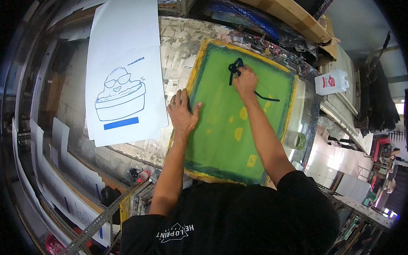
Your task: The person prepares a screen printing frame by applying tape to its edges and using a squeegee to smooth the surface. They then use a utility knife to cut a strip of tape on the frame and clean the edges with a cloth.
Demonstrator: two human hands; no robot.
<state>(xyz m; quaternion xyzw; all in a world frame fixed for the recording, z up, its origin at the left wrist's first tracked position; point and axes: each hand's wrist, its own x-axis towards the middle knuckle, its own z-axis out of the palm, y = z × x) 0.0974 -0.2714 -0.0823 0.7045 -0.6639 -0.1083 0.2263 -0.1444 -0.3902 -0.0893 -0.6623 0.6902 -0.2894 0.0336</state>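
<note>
A screen-printing frame with yellow-taped edges and a green mesh lies flat on the worktable in front of me. The mesh shows several small yellowish shapes at its right side. My right hand is closed on a black cloth over the mesh's upper part; one thin dark strip of it trails out to the right beyond my wrist. At the left border of the frame rests my left hand, its fingers stretched out and its thumb apart. To the left lies a large white sheet with a blue cartoon drawing.
The stained worktable reaches under the frame. Right of it stand a translucent plastic jug and a green tape roll. Cardboard and dark plastic lie at the back. A rack at the left holds several printed sheets.
</note>
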